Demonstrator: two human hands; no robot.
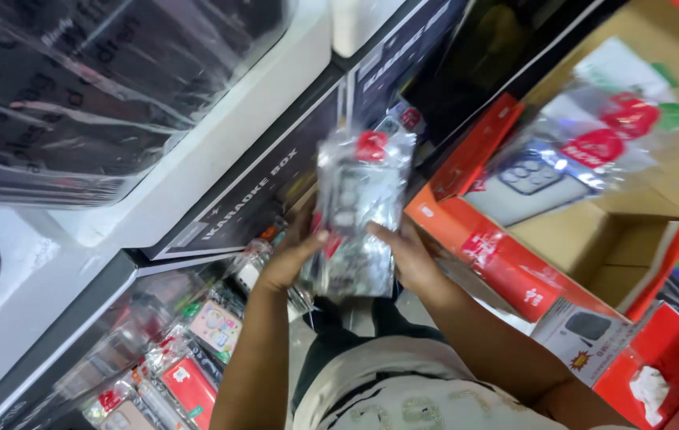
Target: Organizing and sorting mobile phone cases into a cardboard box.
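Both my hands hold a stack of phone cases in clear plastic sleeves (358, 209) in the middle of the view. My left hand (290, 256) grips its left edge, thumb on the front. My right hand (405, 256) grips the right edge. The sleeves are shiny, with a red tag at the top. More packaged phone cases (564, 163) lie in an open cardboard box (594, 239) to the right.
Large black and white boxes (220, 151) stand stacked on the left. Several more packaged cases (188, 366) are piled at the lower left. Red cartons (506, 267) sit at the right, one open at the lower right corner (658, 358).
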